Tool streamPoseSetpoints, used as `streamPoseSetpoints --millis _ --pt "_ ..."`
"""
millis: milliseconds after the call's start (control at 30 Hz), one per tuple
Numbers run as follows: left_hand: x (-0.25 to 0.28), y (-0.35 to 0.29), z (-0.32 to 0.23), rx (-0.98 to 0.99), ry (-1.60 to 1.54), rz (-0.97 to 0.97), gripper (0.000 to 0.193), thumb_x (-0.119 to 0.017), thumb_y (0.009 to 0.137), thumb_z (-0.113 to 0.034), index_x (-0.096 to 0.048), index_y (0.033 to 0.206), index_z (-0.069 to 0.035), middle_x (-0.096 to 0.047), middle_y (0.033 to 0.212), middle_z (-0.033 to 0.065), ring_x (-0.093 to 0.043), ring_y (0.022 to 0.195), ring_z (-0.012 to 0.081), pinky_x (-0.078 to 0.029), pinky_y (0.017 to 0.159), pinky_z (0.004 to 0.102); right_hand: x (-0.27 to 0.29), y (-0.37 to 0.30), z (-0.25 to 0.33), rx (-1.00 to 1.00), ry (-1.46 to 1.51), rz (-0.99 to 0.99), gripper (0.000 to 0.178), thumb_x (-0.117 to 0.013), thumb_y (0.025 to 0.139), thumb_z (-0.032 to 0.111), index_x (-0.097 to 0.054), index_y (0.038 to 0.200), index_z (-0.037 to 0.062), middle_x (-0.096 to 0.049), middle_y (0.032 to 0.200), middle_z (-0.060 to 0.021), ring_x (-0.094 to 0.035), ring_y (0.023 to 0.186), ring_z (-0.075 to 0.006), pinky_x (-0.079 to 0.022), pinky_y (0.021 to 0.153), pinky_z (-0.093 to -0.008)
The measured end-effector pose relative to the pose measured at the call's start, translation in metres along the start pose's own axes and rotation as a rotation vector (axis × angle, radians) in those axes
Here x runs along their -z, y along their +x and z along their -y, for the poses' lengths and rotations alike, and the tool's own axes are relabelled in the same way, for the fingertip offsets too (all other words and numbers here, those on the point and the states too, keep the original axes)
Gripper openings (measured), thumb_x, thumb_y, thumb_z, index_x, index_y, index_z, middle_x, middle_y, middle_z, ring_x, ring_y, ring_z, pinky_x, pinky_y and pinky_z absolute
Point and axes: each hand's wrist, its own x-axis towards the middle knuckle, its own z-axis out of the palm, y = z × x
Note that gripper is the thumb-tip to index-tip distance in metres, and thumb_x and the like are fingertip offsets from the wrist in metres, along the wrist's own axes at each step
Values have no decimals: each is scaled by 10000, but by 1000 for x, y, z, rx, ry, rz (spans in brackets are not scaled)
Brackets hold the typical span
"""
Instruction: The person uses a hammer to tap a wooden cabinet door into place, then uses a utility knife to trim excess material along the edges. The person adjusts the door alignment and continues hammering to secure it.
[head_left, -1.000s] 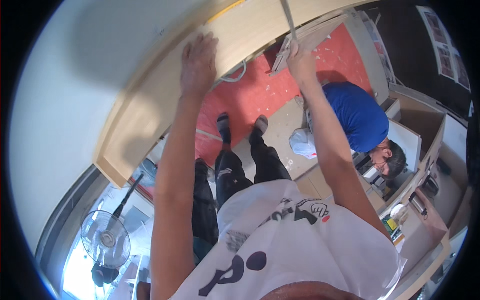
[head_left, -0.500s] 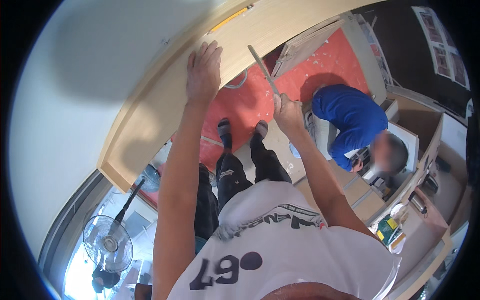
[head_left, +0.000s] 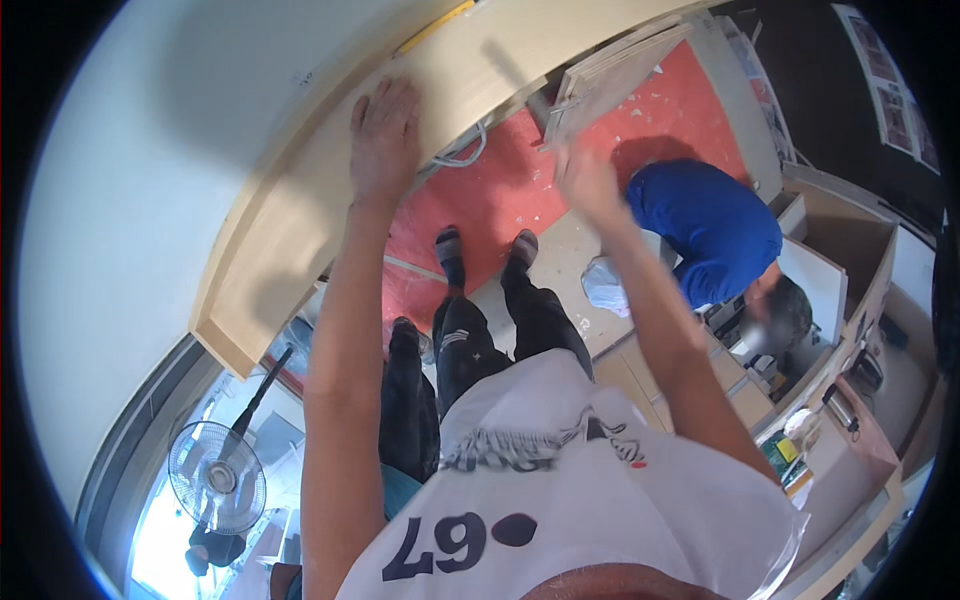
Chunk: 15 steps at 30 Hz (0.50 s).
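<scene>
My left hand [head_left: 386, 140] lies with fingers stretched out on a pale wooden board [head_left: 300, 205] fixed along the white wall. Nothing is in it. My right hand [head_left: 590, 185], smeared by motion, is closed around the end of a long, narrow, flat file [head_left: 520, 75]. The file's far end is blurred and lies over the board's front edge. A thin yellow pencil [head_left: 432, 28] rests on the board near the wall, beyond my left hand.
A person in a blue top [head_left: 705, 235] crouches at right by an opened drawer [head_left: 815, 285]. Wooden panels [head_left: 620, 80] lean beyond the red floor covering [head_left: 490, 190]. A grey cable loop [head_left: 465, 150] hangs below the board. At lower left stands a fan [head_left: 218, 477].
My left hand has slid slightly left along the board. My right hand has moved up and a little right with the file. The view has shifted slightly, and the crouching person's head has lowered.
</scene>
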Motion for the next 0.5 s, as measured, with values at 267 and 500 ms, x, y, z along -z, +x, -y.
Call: streamPoseSetpoints --millis 267,500 --pt "0 5 1 14 -32 -78 255 -575 970 -181 -661 1187 -79 -620 1328 67 -517 1315 271 -354 1114 460 -70 -59 -5 344 11 -224 230 -540 996 247 -575 906 38 -614 709 -200 -581 598 -402 -464 519 -515" --pt "-8 3 3 17 23 -66 247 -590 967 -178 -673 1178 -80 -639 1299 91 -536 1294 290 -373 1109 434 -61 48 -6 -91 238 -147 126 -557 956 169 -600 921 56 -601 820 -176 -644 739 -403 -492 552 -522"
